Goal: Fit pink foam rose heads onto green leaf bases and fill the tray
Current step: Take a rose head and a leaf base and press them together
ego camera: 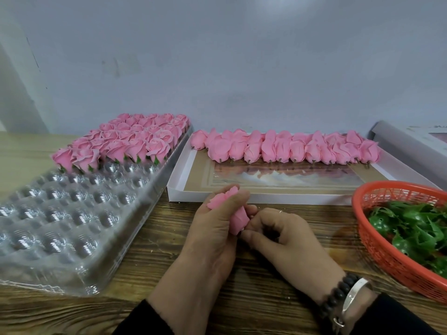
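Left hand (212,228) grips a rose (235,217) over the table; right hand (285,240) pinches at its base, leaf not visible. Tray (79,213) holds finished roses in its far rows, near pockets unfilled. Box (278,187) has loose heads, basket (396,238) leaves.

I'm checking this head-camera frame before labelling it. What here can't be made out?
- Whether a leaf base is in the right hand: its curled fingers hide it.
- Lower end of the rose head in the left hand: covered by both hands.
- Orange basket: cut off by the right edge.
- Clear tray: its near left part is cut off and blurred.
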Available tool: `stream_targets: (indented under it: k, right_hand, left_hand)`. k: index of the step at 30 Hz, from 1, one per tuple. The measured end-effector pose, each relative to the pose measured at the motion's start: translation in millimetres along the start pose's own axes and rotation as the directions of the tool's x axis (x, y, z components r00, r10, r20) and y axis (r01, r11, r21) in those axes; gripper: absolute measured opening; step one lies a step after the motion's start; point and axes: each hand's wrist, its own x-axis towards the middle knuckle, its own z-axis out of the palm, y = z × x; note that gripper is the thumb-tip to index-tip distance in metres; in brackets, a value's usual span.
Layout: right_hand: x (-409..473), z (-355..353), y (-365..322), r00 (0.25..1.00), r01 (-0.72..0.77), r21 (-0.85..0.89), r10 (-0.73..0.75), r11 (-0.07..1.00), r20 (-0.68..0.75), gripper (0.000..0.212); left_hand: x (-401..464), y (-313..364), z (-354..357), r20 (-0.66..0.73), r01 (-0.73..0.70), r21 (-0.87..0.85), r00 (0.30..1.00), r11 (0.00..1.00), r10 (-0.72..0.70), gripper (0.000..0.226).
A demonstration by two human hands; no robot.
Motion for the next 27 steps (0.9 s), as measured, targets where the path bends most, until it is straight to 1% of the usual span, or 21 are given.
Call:
stream_targets:
  k: [2, 4, 5, 6, 7, 8, 9, 10, 12, 14, 16, 18, 19, 21, 23, 25, 27]
  right_hand:
    - [-0.5, 0.2, -0.1, 1.000, 0.000, -0.005, 0.000, 1.000, 0.021, 0.030]
    - [-0.9, 0.9, 0.0, 1.000, -0.001, -0.022, 0.001, 1.000, 0.018, 0.023]
    - [-0.8, 1.0, 0.6, 1.000, 0.007, -0.031, -0.007, 1.000, -0.027, 0.018]
    - [-0.6, 0.6, 1.6, 0.995, 0.016, -0.030, -0.019, 0.999, -0.100, 0.015]
    - [-0.4, -0.5, 1.3, 0.983, 0.024, 0.003, -0.023, 1.000, -0.180, 0.011]
    - [0.0, -2.0, 0.1, 0.972, 0.035, 0.062, -0.019, 0.997, -0.236, 0.005]
    - [-0.2, -3.3, -0.7, 0.966, 0.048, 0.122, -0.015, 0.991, -0.258, 0.003]
    - [-0.8, -3.9, -1.4, 0.966, 0.061, 0.159, -0.019, 0.985, -0.257, 0.012]
    - [-1.9, -3.8, -1.9, 0.982, 0.070, 0.165, -0.039, 0.984, -0.185, 0.030]
    - [-1.8, -3.7, -3.5, 0.991, 0.077, 0.142, -0.060, 0.987, -0.122, 0.036]
    - [-1.5, -5.2, -4.5, 0.992, 0.088, 0.155, -0.072, 0.984, -0.104, 0.038]
    - [-1.4, -7.0, -6.3, 0.992, 0.084, 0.185, -0.065, 0.979, -0.106, 0.034]
    - [-1.5, -7.3, -7.0, 0.993, 0.075, 0.214, -0.053, 0.974, -0.108, 0.030]
    - [-1.4, -7.7, -9.0, 0.994, 0.055, 0.253, -0.028, 0.966, -0.109, 0.021]
    - [-0.8, -8.9, -9.3, 0.992, 0.042, 0.293, -0.004, 0.955, -0.129, 0.017]
    - [-0.1, -12.7, -8.2, 0.985, 0.031, 0.359, 0.033, 0.933, -0.171, 0.021]
    - [0.4, -16.8, -6.1, 0.977, 0.047, 0.358, 0.033, 0.932, -0.212, 0.021]
  left_hand:
    - [-1.0, 0.8, 0.3, -0.008, -0.022, 0.014, 1.000, 1.000, 0.023, 0.047]
    - [-2.4, 2.0, 0.2, -0.004, -0.068, 0.066, 0.998, 0.996, 0.068, 0.042]
    - [-3.4, 3.0, 0.2, 0.009, -0.123, 0.138, 0.992, 0.983, 0.123, 0.038]
    - [-3.9, 3.4, -0.2, 0.030, -0.207, 0.254, 0.978, 0.945, 0.206, 0.034]
    - [-4.2, 3.6, -1.4, 0.064, -0.308, 0.397, 0.949, 0.864, 0.309, 0.033]
    - [-4.3, 3.9, -2.2, 0.123, -0.400, 0.529, 0.909, 0.748, 0.399, 0.035]
    - [-4.8, 3.5, -2.8, 0.194, -0.466, 0.622, 0.870, 0.629, 0.453, 0.041]
    - [-5.8, 2.8, -3.0, 0.259, -0.500, 0.685, 0.847, 0.530, 0.465, 0.048]
    - [-7.8, 0.3, -2.7, 0.354, -0.515, 0.756, 0.841, 0.403, 0.410, 0.060]
    - [-8.2, -2.9, -3.1, 0.405, -0.517, 0.795, 0.842, 0.317, 0.357, 0.079]
    - [-7.5, -5.0, -3.7, 0.428, -0.526, 0.812, 0.832, 0.254, 0.354, 0.092]
    - [-6.3, -6.0, -3.7, 0.436, -0.525, 0.816, 0.834, 0.243, 0.338, 0.097]
    - [-6.0, -6.6, -3.4, 0.437, -0.523, 0.813, 0.839, 0.257, 0.325, 0.098]
    - [-6.9, -7.0, -1.9, 0.445, -0.527, 0.788, 0.845, 0.319, 0.297, 0.096]
    - [-8.2, -6.5, -1.6, 0.445, -0.520, 0.761, 0.853, 0.387, 0.273, 0.098]
    - [-8.0, -5.6, -3.5, 0.413, -0.470, 0.766, 0.882, 0.439, 0.225, 0.106]
    - [-6.4, -4.7, -5.5, 0.352, -0.392, 0.803, 0.920, 0.449, 0.173, 0.101]
